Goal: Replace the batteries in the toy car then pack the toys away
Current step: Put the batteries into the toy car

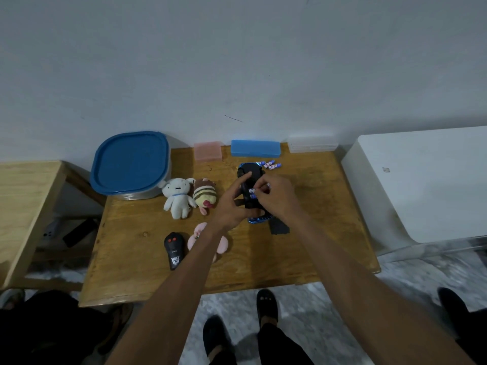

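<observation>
Tabletop (311, 206): toy car (249, 180) between both hands (232, 206).

One head-worn wide-angle view looks forward and down from above the desk (137, 259), close over it, facing the wall (237, 61) behind.

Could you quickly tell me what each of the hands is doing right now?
Left hand: grips the upturned toy car.
Right hand: pinches a battery at the car's compartment.
</observation>
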Available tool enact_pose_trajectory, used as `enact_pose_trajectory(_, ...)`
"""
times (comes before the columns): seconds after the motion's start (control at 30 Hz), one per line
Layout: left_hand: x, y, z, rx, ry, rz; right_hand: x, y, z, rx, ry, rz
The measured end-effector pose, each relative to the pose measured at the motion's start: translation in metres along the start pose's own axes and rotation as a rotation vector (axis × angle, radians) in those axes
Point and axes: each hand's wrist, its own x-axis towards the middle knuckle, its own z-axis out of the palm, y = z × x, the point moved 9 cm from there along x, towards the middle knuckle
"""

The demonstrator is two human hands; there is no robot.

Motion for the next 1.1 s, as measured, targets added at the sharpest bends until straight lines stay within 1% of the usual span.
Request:
enact_pose_trajectory(0.1, 0.0, 0.002, -0.001, 0.047, -0.006, 0.017, 0.001, -0.004, 0.001, -0.089, 0.012, -0.019)
enact_pose_trajectory(0.33, -0.003, 0.01, 0.005, 0.116, -0.01, 0.052, -0.001, -0.015, -0.005, -0.228, 0.006, 0.014)
enact_pose_trajectory(0.5, -0.006, 0.015, 0.009, 0.171, 0.005, 0.103, -0.001, -0.019, -0.007, -0.299, 0.049, 0.082)
enact_pose_trajectory(0.63, -0.011, 0.016, 0.014, 0.187, 0.001, 0.109, -0.006, -0.017, -0.006, -0.372, 0.072, 0.121)
enact_pose_trajectory(0.77, -0.012, 0.015, 0.019, 0.162, -0.011, 0.119, -0.011, -0.016, -0.007, -0.368, 0.092, 0.114)
enact_pose_trajectory(0.87, -0.011, 0.007, 0.021, 0.121, -0.036, 0.053, -0.012, -0.011, -0.007, -0.296, 0.107, 0.068)
enact_pose_trajectory(0.93, -0.011, 0.003, 0.015, 0.082, -0.031, 0.014, -0.008, -0.008, -0.002, -0.215, 0.045, -0.015)
enact_pose_trajectory(1.03, -0.009, 0.001, 0.007, 0.05, -0.031, -0.009, -0.004, -0.004, 0.003, -0.148, -0.108, -0.109)
enact_pose_trajectory(1.1, -0.009, 0.002, 0.007, 0.025, -0.047, -0.019, -0.003, -0.005, 0.002, -0.128, -0.134, -0.148)
